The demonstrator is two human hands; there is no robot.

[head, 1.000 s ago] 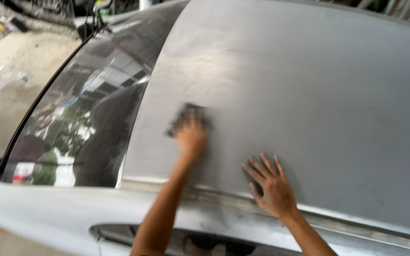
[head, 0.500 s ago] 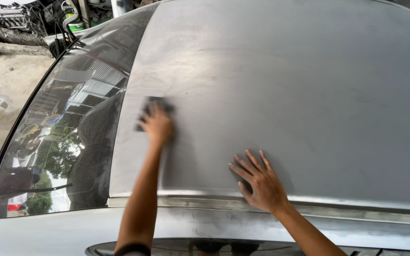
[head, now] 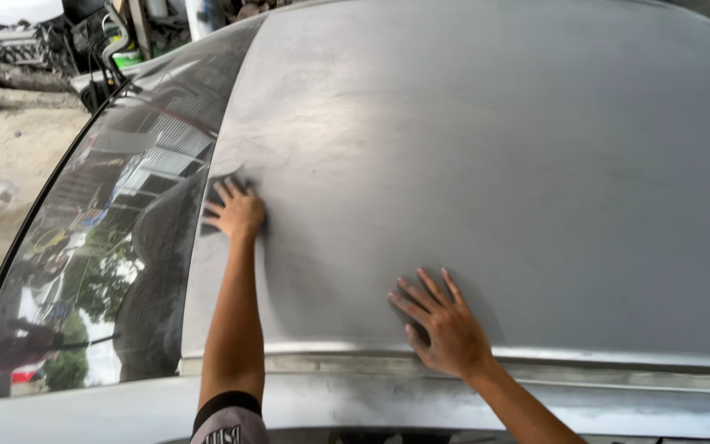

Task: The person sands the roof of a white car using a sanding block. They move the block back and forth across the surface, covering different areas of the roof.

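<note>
A dull grey, sanded car roof [head: 495, 164] fills most of the view. My left hand [head: 236, 210] is stretched out over it and presses a dark sanding pad [head: 225, 182] flat near the roof's left edge, next to the windscreen; only the pad's dark edge shows past my fingers. My right hand [head: 441, 325] lies flat on the roof near its lower edge, fingers spread, holding nothing.
The dark windscreen [head: 100, 271] at the left reflects trees and a shed roof. A bright metal trim strip [head: 601, 362] runs along the roof's near edge. Clutter and engine parts [head: 34, 41] sit on the concrete floor at the top left.
My left hand has slid the pad leftwards across the roof toward the windscreen edge. My right hand has stayed flat in about the same spot.
</note>
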